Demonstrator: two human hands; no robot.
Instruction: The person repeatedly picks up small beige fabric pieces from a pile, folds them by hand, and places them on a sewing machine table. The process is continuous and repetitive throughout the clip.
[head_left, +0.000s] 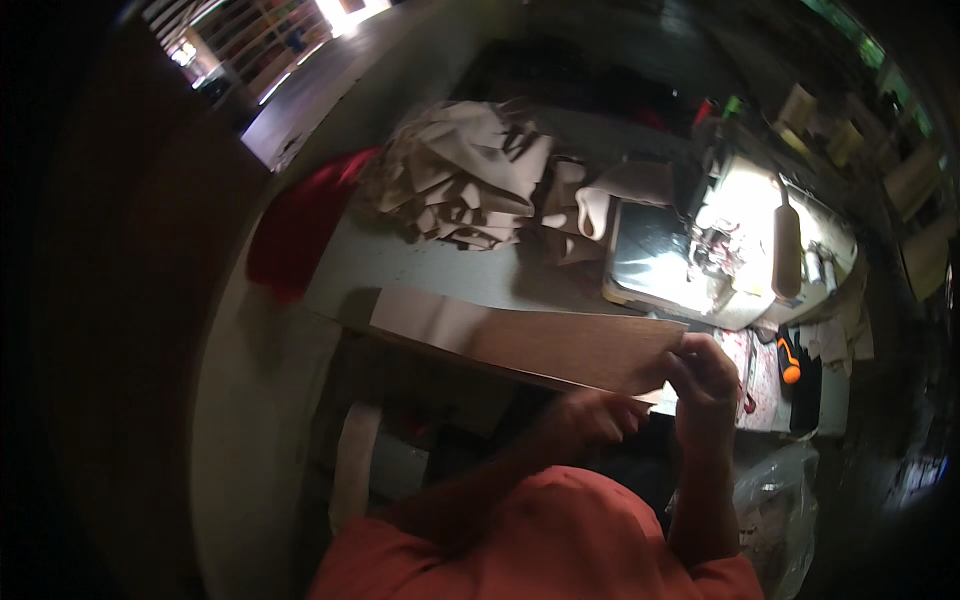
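A long tan strip of cloth or thin leather (560, 345) stretches across the table's front edge, pale at its left end and browner toward the right. My right hand (706, 370) pinches its right end, fingers closed on the material. Just below the strip's lower right corner is my left hand (600, 415), smeared by motion. Its fingers point right toward that corner, and whether they grip the edge cannot be made out.
A sewing machine (745, 240) under a bright lamp stands at the right. Beyond the strip lie a heap of pale cut pieces (465, 180) and a few loose pieces (575, 210). Red cloth (305, 225) hangs at the left edge. An orange-handled tool (790, 365) lies at the right.
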